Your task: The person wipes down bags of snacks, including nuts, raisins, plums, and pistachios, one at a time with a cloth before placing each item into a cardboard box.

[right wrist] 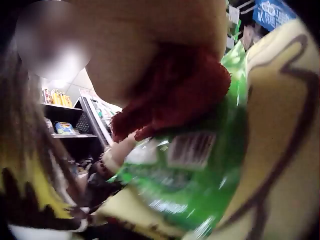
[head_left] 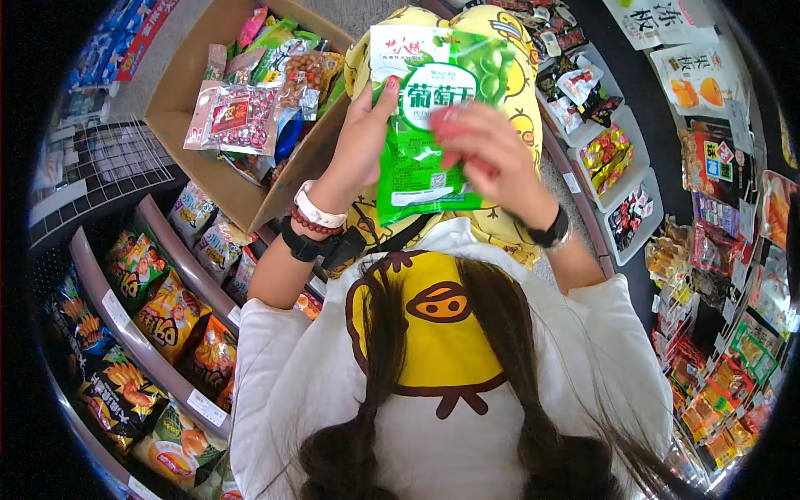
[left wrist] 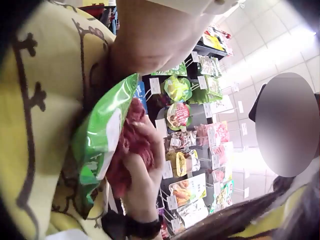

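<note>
The right grip (head_left: 493, 157) looks blurred. Beneath it, the green bag (head_left: 421, 158) shows glare. Far around, the edges bend into darkness.

a glossy green plastic grape snack packet (head_left: 412, 158) is held with its printed front up, in front of the yellow patterned trousers; it has a white top band with red characters, pictured green grapes, a round white label and a pale strip near its bottom edge. the left hand (head_left: 367, 129) grips its left side, thumb on the front. the right hand (head_left: 496, 154), blurred, clasps a crumpled dark red cloth (left wrist: 135, 150) against the packet's front, partly covering the label; the packet's surface is creased.
</note>
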The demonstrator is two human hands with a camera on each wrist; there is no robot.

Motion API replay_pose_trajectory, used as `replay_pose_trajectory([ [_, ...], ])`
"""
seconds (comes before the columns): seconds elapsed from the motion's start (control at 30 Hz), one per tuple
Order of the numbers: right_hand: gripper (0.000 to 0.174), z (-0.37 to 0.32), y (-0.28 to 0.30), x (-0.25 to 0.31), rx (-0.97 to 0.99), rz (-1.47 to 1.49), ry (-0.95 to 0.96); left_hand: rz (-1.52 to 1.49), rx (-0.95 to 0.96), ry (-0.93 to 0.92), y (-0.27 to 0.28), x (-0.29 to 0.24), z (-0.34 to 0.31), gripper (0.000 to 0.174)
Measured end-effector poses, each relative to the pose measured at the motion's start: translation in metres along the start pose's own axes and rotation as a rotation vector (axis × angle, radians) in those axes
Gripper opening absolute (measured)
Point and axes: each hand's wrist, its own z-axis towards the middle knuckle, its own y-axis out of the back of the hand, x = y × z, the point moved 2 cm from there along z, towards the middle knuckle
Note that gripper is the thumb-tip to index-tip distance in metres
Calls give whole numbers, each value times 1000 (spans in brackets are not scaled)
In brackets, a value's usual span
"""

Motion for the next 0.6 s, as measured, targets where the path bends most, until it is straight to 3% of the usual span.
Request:
replay_pose_trajectory([
  [0.17,33,-40,-27,33,355,370,34,64,-3,44,0,-5,-3,38],
  [0.2,33,-46,-26,34,385,453,-54,66,-5,46,-2,-6,-3,38],
  [0.33,41,-36,17,40,289,640,-273,-66,-31,57,10,-2,2,41],
  [0.43,54,-33,45,38,-185,770,-563,-380,125,-2,21,-1,10,42],
  [0.5,60,-29,57,42,-261,953,-730,-388,81,-88,22,-6,6,47],
  [0.6,63,-46,59,26,-44,1072,-875,-433,68,-128,25,-13,3,54],
])
